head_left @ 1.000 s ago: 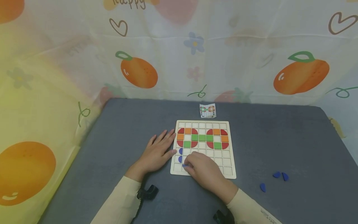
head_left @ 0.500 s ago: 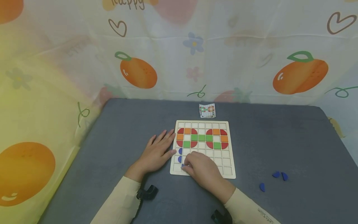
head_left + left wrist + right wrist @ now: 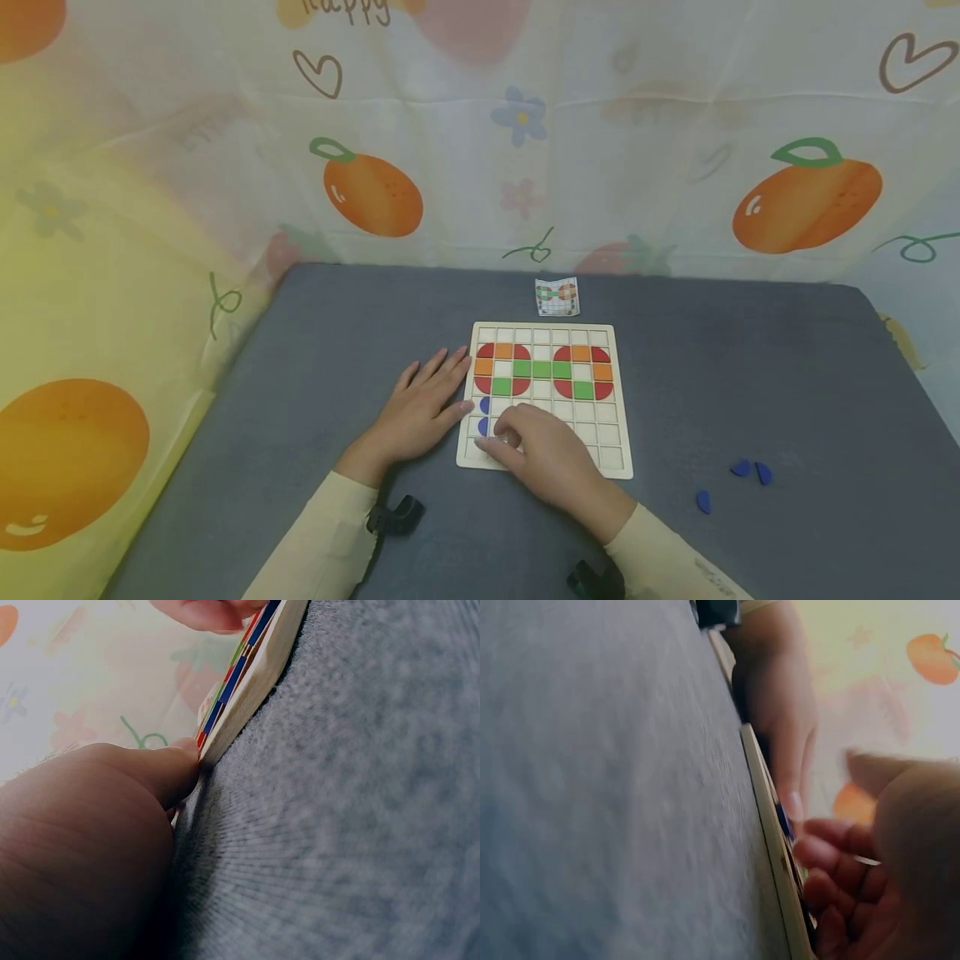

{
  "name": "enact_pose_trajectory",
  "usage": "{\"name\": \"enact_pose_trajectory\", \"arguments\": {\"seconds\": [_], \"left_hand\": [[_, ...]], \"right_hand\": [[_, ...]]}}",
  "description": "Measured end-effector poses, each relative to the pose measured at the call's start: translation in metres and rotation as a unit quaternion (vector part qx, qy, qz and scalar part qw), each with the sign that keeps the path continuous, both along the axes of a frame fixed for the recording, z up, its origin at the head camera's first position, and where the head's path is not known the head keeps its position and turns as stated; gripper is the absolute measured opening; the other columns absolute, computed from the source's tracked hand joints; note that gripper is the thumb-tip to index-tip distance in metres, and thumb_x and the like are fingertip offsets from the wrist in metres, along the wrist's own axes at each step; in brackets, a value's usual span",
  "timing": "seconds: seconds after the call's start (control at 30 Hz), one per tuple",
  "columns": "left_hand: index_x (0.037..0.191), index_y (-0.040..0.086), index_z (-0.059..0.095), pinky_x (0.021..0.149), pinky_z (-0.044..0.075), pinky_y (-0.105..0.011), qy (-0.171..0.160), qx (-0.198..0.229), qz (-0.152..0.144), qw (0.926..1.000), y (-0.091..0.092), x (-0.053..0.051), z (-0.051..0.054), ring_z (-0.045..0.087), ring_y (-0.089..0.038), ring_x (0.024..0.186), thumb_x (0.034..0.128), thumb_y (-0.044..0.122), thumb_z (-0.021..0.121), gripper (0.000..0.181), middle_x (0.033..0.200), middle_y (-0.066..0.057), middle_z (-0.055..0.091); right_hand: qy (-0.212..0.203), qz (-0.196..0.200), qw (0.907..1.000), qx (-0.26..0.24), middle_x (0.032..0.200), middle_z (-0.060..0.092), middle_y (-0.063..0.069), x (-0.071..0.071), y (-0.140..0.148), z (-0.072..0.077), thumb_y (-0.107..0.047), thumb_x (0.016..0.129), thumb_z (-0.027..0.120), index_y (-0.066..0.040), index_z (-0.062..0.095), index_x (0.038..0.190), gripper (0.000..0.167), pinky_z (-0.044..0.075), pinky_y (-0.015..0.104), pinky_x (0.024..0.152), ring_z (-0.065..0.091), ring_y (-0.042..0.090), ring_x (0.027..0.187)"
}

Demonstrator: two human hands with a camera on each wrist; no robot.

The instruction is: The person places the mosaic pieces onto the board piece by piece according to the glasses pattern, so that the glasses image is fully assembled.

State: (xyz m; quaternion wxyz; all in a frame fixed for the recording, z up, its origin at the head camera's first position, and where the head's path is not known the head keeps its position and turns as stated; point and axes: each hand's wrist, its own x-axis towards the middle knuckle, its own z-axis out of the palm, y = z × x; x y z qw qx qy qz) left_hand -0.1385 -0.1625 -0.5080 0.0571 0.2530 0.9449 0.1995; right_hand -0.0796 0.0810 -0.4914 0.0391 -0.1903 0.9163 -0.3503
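A cream board point(image 3: 611, 458) with a grid of square cells lies on the table, holding red, orange and green pieces in its upper part. Two blue half-round pieces point(image 3: 483, 427) sit in its left column. My left hand point(image 3: 420, 412) lies with straight fingers along the board's left side, thumb and fingertips touching the edge. Over the lower left cells hovers or rests my right hand point(image 3: 551, 454), thumb apart from the loosely bent fingers point(image 3: 840, 862), with no piece seen between them. In the left wrist view several blue pieces point(image 3: 234, 679) line the board's near edge.
Three loose blue pieces point(image 3: 741, 468) lie on the grey table point(image 3: 787, 375) to the right. Behind the board is a small printed card point(image 3: 557, 297) with a coloured pattern. A patterned cloth point(image 3: 637, 125) hangs at the table's back.
My right thumb has moved left, away from the index finger. The blue piece seen earlier at its tip is hidden from the head view. My left hand stays put.
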Motion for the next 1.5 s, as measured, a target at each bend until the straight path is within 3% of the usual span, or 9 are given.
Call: {"name": "enact_pose_trajectory", "arguments": {"seconds": [0.1, 0.2, 0.4, 0.47, 0.63, 0.7, 0.87, 1.17, 1.5], "left_hand": [[0.174, 0.016, 0.028, 0.128, 0.004, -0.06, -0.003, 0.002, 0.002, 1.0, 0.001, 0.0, 0.001, 0.012, -0.026, 0.165, 0.1138, 0.048, 0.054, 0.074, 0.179, 0.002, 0.022], [0.174, 0.016, 0.027, 0.128, 0.003, -0.06, -0.006, 0.002, 0.004, 1.0, 0.001, 0.0, 0.001, 0.012, -0.025, 0.165, 0.1136, 0.049, 0.054, 0.074, 0.179, 0.003, 0.021], [0.175, 0.017, 0.026, 0.128, 0.002, -0.059, -0.011, -0.007, 0.006, 0.9999, 0.002, 0.0, 0.001, 0.01, -0.024, 0.166, 0.1131, 0.049, 0.054, 0.075, 0.179, 0.004, 0.019], [0.175, 0.017, 0.026, 0.128, 0.002, -0.059, -0.011, -0.006, 0.005, 0.9999, 0.002, 0.0, 0.001, 0.01, -0.024, 0.166, 0.1133, 0.049, 0.054, 0.075, 0.179, 0.004, 0.018], [0.175, 0.016, 0.026, 0.128, 0.003, -0.06, -0.009, -0.002, 0.003, 1.0, 0.001, 0.0, 0.001, 0.01, -0.024, 0.166, 0.1135, 0.049, 0.054, 0.074, 0.179, 0.004, 0.018], [0.174, 0.016, 0.027, 0.128, 0.003, -0.06, -0.006, 0.001, 0.002, 1.0, 0.0, 0.0, 0.001, 0.011, -0.025, 0.166, 0.1135, 0.049, 0.054, 0.074, 0.179, 0.003, 0.019], [0.174, 0.016, 0.027, 0.128, 0.003, -0.059, -0.006, 0.004, 0.001, 1.0, 0.0, 0.001, 0.001, 0.011, -0.024, 0.165, 0.1137, 0.048, 0.054, 0.074, 0.179, 0.004, 0.019], [0.175, 0.015, 0.026, 0.128, 0.004, -0.061, -0.004, 0.003, -0.002, 1.0, 0.0, 0.001, 0.002, 0.012, -0.026, 0.166, 0.1138, 0.047, 0.054, 0.074, 0.18, 0.002, 0.02], [0.175, 0.016, 0.025, 0.128, 0.003, -0.06, -0.01, 0.0, 0.001, 0.9999, 0.0, 0.001, 0.001, 0.01, -0.024, 0.166, 0.114, 0.049, 0.053, 0.074, 0.18, 0.004, 0.017]], "right_hand": [[-0.033, -0.008, 0.9966, -0.075, 0.083, 0.059, -0.016, -0.002, 0.006, 0.003, -0.047, 0.108, 0.068, -0.022, 0.077, 0.103, 0.027, 0.05, 0.036, 0.073, 0.058, 0.009, 0.079], [-0.064, -0.003, 0.9859, -0.155, 0.087, 0.064, -0.009, -0.004, 0.014, 0.008, -0.043, 0.113, 0.06, -0.017, 0.077, 0.105, 0.032, 0.05, 0.039, 0.077, 0.061, 0.014, 0.083], [-0.117, 0.042, 0.9459, -0.3, 0.119, 0.071, 0.011, -0.007, 0.031, 0.019, -0.03, 0.12, 0.039, 0.002, 0.069, 0.128, 0.044, 0.056, 0.043, 0.094, 0.069, 0.03, 0.104], [-0.132, 0.056, 0.9309, -0.336, 0.121, 0.07, 0.015, -0.008, 0.038, 0.022, -0.031, 0.121, 0.033, 0.006, 0.063, 0.14, 0.052, 0.059, 0.043, 0.09, 0.07, 0.036, 0.104], [-0.151, 0.09, 0.9006, -0.398, 0.129, 0.067, 0.025, -0.01, 0.053, 0.029, -0.041, 0.121, 0.023, 0.009, 0.054, 0.147, 0.065, 0.058, 0.043, 0.091, 0.067, 0.043, 0.111], [-0.151, 0.098, 0.8939, -0.411, 0.13, 0.066, 0.028, -0.01, 0.059, 0.032, -0.042, 0.12, 0.021, 0.01, 0.051, 0.148, 0.066, 0.058, 0.044, 0.091, 0.067, 0.043, 0.113], [-0.144, 0.11, 0.8853, -0.428, 0.131, 0.063, 0.03, -0.008, 0.075, 0.035, -0.041, 0.121, 0.02, 0.012, 0.047, 0.149, 0.066, 0.057, 0.042, 0.094, 0.067, 0.038, 0.115], [-0.129, 0.131, 0.8802, -0.438, 0.142, 0.062, 0.021, 0.001, 0.113, 0.031, -0.047, 0.119, 0.013, -0.009, 0.052, 0.155, 0.065, 0.052, 0.038, 0.098, 0.064, 0.032, 0.121], [-0.118, 0.113, 0.8777, -0.451, 0.138, 0.065, 0.014, 0.007, 0.159, 0.014, -0.046, 0.118, 0.01, -0.004, 0.05, 0.156, 0.07, 0.053, 0.039, 0.1, 0.065, 0.03, 0.121]]}}
